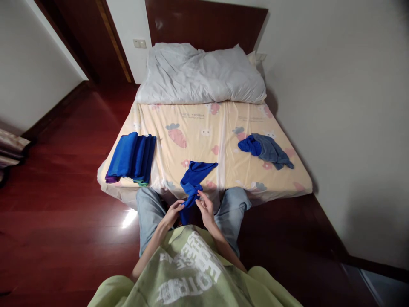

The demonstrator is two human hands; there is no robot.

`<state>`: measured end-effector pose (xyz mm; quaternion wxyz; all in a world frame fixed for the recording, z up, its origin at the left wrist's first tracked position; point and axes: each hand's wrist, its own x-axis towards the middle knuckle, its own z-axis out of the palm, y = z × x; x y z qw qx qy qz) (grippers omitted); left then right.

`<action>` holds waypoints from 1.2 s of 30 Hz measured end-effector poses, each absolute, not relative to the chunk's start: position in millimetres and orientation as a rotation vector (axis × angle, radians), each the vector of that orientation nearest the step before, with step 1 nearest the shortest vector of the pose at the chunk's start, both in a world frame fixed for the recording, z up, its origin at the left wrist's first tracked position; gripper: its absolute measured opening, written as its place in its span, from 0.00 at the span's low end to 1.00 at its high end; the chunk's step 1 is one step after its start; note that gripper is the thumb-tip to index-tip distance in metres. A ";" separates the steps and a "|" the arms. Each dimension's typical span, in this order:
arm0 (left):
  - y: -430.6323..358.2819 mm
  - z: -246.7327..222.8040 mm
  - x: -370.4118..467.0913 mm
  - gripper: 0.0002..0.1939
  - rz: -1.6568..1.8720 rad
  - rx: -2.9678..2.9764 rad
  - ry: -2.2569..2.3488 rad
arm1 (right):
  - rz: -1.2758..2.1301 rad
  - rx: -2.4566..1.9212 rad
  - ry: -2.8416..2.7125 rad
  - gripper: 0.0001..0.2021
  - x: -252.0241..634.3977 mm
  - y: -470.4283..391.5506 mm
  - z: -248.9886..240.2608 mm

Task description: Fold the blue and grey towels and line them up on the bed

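Observation:
A crumpled, twisted blue cloth lies at the front edge of the bed, and its near end hangs down between my knees. My left hand pinches the lower left side of this cloth with its fingertips. On the other side, my right hand has thumb and fingers closed on the cloth's right edge. To the left is a neat row of folded blue cloths, with purple and green edges showing underneath. A loose heap at the right holds a blue cloth and a grey cloth.
The bed has a cream sheet with carrot prints. A bunched white quilt lies across its head, against a dark headboard. A wall runs along the right, and a dark door stands at the far left.

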<state>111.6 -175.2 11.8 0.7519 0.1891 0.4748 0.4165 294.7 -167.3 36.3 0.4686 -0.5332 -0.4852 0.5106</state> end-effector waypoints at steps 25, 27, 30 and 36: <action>-166.4 93.2 135.7 0.19 1.561 0.515 1.140 | 0.803 -1.367 -1.394 0.10 285.1 -188.4 70.5; -165.8 90.7 132.5 0.20 1.609 0.475 1.159 | 0.715 -1.312 -1.388 0.08 289.1 -185.5 81.2; -169.0 89.6 125.1 0.20 1.659 0.510 1.195 | 0.591 -1.132 -1.445 0.10 289.3 -183.7 102.7; -182.1 110.1 101.5 0.15 1.560 1.427 1.589 | 0.444 -0.887 -1.751 0.12 260.2 -167.9 131.3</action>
